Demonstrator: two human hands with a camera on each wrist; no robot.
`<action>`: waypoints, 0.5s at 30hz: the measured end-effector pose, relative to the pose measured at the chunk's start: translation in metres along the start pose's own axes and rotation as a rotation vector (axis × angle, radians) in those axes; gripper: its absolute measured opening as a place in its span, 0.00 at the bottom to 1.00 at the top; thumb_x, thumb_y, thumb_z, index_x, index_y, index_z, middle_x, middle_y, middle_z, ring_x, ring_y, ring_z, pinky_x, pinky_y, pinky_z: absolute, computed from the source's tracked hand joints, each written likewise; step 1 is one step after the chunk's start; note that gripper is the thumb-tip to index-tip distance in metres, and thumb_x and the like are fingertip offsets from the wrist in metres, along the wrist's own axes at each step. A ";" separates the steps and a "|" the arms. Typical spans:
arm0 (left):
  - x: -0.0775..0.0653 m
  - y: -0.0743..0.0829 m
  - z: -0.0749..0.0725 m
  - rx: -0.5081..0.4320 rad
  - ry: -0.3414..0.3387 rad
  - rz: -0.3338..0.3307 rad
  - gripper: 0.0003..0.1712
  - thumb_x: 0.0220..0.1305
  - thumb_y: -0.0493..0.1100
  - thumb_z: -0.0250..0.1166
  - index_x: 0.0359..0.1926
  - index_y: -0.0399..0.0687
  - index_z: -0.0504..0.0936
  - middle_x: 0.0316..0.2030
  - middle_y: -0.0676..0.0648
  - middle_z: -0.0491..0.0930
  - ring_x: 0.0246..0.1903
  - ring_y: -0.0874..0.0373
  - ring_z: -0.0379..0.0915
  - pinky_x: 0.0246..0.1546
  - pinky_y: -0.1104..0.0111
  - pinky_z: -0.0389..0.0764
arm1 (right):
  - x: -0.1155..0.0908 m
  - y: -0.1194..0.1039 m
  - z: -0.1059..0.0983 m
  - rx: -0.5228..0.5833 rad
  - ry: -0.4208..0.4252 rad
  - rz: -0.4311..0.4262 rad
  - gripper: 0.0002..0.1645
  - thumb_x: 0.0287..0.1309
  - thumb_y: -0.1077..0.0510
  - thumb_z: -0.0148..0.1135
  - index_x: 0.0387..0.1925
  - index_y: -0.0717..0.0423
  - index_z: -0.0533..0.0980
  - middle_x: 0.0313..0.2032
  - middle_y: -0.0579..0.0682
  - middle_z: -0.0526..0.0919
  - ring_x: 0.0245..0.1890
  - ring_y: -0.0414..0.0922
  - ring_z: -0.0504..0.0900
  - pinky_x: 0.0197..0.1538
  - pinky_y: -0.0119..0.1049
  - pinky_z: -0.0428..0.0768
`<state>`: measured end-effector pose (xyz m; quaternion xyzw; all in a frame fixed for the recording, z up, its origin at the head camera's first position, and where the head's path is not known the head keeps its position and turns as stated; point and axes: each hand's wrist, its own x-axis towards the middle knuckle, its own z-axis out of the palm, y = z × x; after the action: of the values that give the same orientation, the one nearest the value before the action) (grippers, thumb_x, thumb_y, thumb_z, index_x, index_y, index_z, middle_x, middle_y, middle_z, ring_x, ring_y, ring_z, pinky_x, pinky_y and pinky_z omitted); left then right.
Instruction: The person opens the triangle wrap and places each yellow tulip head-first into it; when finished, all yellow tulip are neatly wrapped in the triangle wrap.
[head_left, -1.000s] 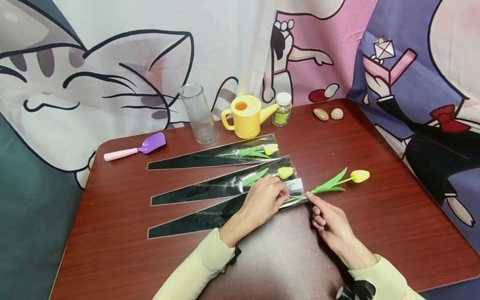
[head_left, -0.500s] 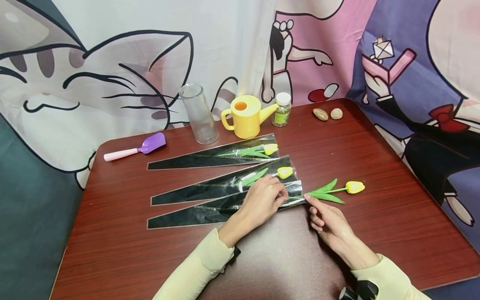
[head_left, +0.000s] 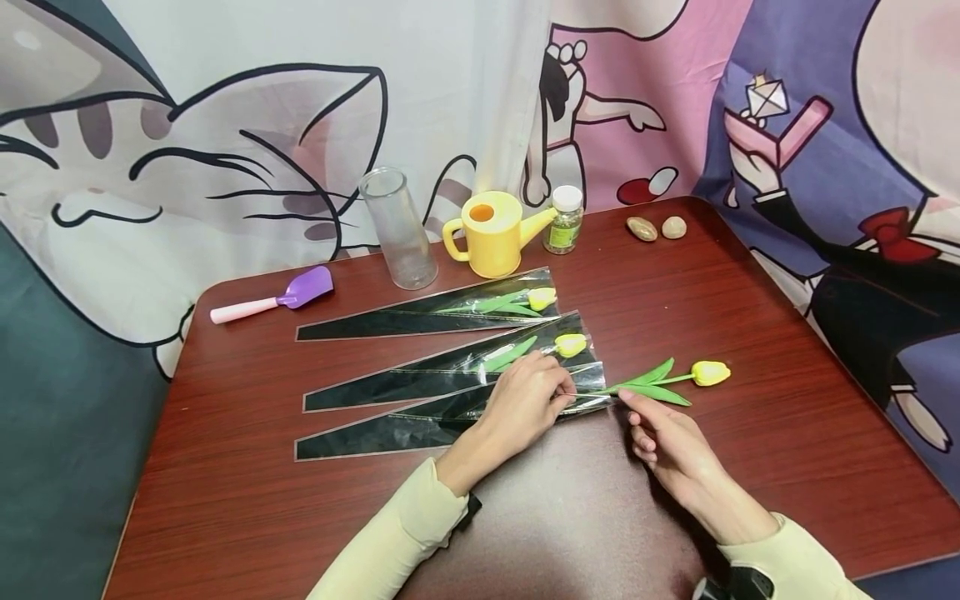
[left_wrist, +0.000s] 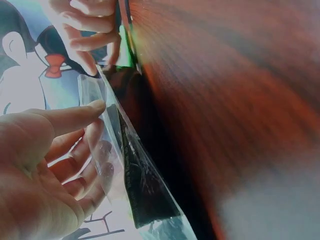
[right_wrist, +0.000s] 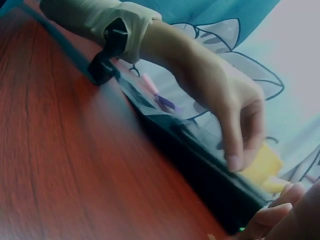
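Note:
My left hand (head_left: 528,387) pinches the clear film at the mouth of the nearest flower sleeve (head_left: 360,435), a long tapered wrap with a black back; in the left wrist view the thumb and fingers hold its film edge (left_wrist: 112,107). A yellow artificial tulip (head_left: 708,374) lies with its stem end in that mouth, its bloom and green leaves outside to the right. My right hand (head_left: 675,446) is at the mouth, index fingertip right by the leaf base, other fingers curled; I cannot tell whether it grips the stem. Two more sleeves (head_left: 352,395) (head_left: 360,327) lie behind, each containing a yellow tulip.
Along the back of the table (head_left: 225,517) stand a glass vase (head_left: 401,237), a yellow watering can (head_left: 492,237) and a small white-capped jar (head_left: 564,223). A purple toy shovel (head_left: 306,287) lies at the back left, two stones (head_left: 642,228) at the back right. Printed curtains hang behind.
The nearest sleeve and its tulip have swung slightly, the bloom toward me and the narrow tip away. Most recently my right hand has shifted a little right; my left has stayed nearly still.

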<state>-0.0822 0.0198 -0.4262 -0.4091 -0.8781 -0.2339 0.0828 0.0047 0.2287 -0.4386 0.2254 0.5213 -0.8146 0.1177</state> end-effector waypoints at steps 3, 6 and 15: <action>0.000 0.000 -0.001 -0.002 -0.003 0.000 0.04 0.58 0.44 0.72 0.28 0.57 0.84 0.28 0.61 0.76 0.34 0.65 0.68 0.40 0.72 0.71 | -0.002 -0.012 -0.008 -0.091 -0.045 -0.084 0.08 0.68 0.55 0.60 0.41 0.53 0.81 0.21 0.39 0.73 0.15 0.32 0.65 0.18 0.24 0.63; 0.000 0.000 -0.002 -0.005 -0.007 -0.005 0.04 0.58 0.44 0.72 0.29 0.56 0.85 0.28 0.61 0.76 0.34 0.65 0.68 0.41 0.72 0.71 | -0.001 -0.027 -0.019 -0.372 -0.068 -0.328 0.11 0.65 0.59 0.63 0.47 0.59 0.80 0.19 0.45 0.77 0.15 0.35 0.70 0.16 0.27 0.69; 0.000 0.001 -0.002 0.002 -0.016 -0.015 0.04 0.59 0.44 0.72 0.29 0.57 0.85 0.28 0.62 0.75 0.34 0.66 0.67 0.39 0.73 0.71 | 0.022 -0.069 -0.060 -1.216 -0.035 -1.074 0.19 0.45 0.68 0.75 0.39 0.45 0.85 0.28 0.36 0.82 0.29 0.35 0.76 0.31 0.27 0.72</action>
<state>-0.0816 0.0190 -0.4246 -0.4041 -0.8820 -0.2306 0.0742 -0.0293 0.3136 -0.4160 -0.1717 0.9079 -0.3377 -0.1796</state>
